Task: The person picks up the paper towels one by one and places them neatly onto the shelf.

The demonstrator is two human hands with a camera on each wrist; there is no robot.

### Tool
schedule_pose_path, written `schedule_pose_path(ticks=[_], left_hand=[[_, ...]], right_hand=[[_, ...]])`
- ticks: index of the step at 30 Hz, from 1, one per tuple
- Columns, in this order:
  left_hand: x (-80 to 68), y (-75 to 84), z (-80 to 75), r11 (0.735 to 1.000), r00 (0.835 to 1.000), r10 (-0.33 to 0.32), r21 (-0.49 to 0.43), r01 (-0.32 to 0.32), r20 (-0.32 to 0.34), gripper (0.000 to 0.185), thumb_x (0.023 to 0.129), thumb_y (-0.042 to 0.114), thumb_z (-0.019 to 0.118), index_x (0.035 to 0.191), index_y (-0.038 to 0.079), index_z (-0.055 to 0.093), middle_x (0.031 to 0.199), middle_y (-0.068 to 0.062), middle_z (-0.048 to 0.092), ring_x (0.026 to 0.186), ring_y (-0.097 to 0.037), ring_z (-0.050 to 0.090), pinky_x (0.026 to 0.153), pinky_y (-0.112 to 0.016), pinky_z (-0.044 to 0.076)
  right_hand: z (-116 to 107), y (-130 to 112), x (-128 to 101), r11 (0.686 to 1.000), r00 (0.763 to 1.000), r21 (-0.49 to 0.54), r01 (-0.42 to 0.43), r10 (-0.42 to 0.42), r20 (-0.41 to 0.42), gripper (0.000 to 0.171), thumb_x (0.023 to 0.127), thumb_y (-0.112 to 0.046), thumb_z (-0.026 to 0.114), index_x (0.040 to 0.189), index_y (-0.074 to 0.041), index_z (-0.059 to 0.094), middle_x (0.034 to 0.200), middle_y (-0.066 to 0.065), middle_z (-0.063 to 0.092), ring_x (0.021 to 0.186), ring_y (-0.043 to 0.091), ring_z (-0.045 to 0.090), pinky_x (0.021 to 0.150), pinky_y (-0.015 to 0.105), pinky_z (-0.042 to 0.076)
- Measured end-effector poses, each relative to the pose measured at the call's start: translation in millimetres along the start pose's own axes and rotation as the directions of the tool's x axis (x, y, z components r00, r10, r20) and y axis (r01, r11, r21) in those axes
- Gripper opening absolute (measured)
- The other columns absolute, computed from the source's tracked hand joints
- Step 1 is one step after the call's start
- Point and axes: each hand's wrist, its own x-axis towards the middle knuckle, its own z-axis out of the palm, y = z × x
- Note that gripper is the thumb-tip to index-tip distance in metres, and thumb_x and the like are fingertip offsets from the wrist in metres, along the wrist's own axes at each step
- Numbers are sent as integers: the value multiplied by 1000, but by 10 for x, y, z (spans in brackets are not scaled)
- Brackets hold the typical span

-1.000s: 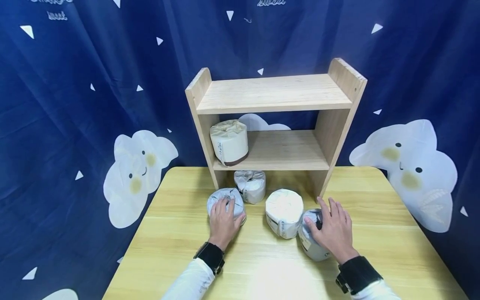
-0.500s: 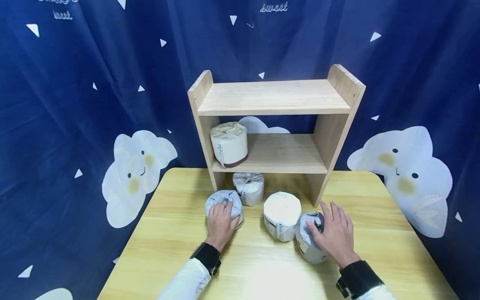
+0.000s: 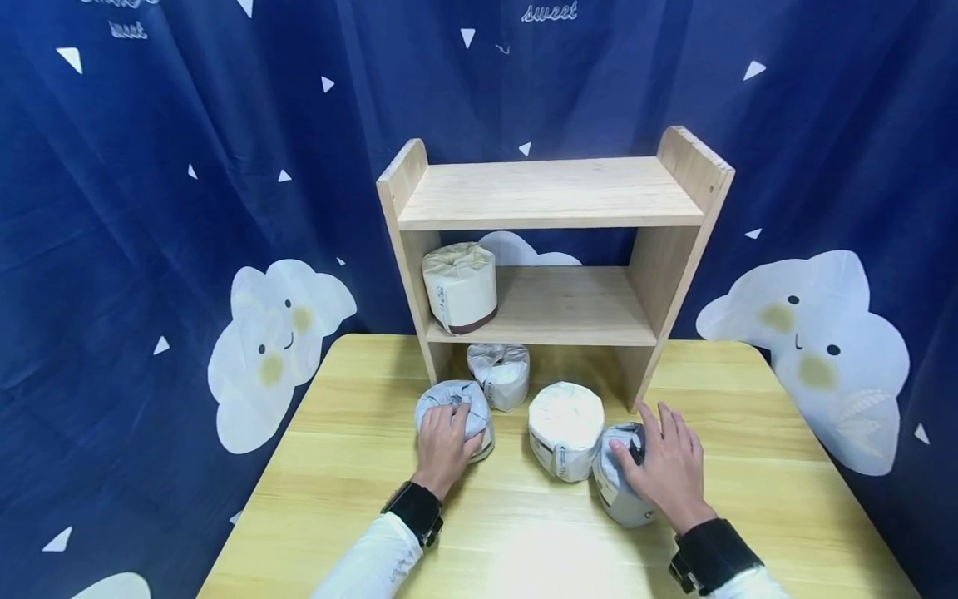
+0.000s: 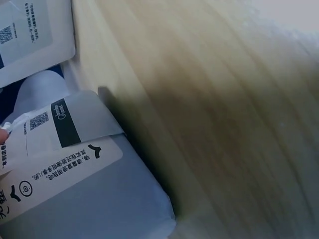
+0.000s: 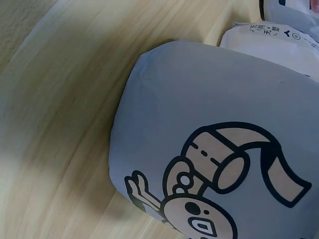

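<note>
The person's right hand (image 3: pixel 669 466) lay cupped over a grey paper-wrapped tissue roll (image 3: pixel 619 487) on the pale wooden table (image 3: pixel 516 532), touching a white wrapped roll (image 3: pixel 565 428); the left hand (image 3: pixel 443 445) curled round another grey roll (image 3: pixel 454 405). Both seemed mid-grasp; next, I judged, came lifting towards the small wooden shelf unit (image 3: pixel 554 195) behind.

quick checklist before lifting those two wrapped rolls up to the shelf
1. Left hand grips grey wrapped paper roll: ok.
2. Right hand grips its grey cartoon-printed wrapped roll: ok.
3. That roll clear of the white wrapped roll beside it: not ok, they touch.
4. Top board of the wooden shelf free: ok.
5. Space beside the cream roll on the middle board: ok.
6. Grip firmness: cannot tell.
</note>
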Motion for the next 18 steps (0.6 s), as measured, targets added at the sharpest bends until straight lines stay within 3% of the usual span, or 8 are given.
schedule_pose_path(ticks=[9, 18], left_hand=[[87, 54, -62, 1000, 999, 29, 11, -29, -24, 49, 68, 37, 76, 102, 3, 70, 86, -10, 62, 77, -27, 58, 71, -39, 45], [300, 151, -195, 998, 997, 49, -45, -51, -52, 46, 67, 35, 76, 100, 4, 71, 83, -7, 63, 76, -26, 59, 70, -39, 45]], right_hand=[[11, -16, 4, 1000, 1000, 2, 2, -2, -7, 73, 85, -46, 64, 141, -5, 40, 142, 34, 34, 129, 52, 29, 99, 67, 22], [49, -11, 41, 999, 999, -9, 39, -39, -27, 74, 84, -47, 65, 142, -8, 42, 141, 32, 35, 128, 51, 31, 97, 66, 24]])
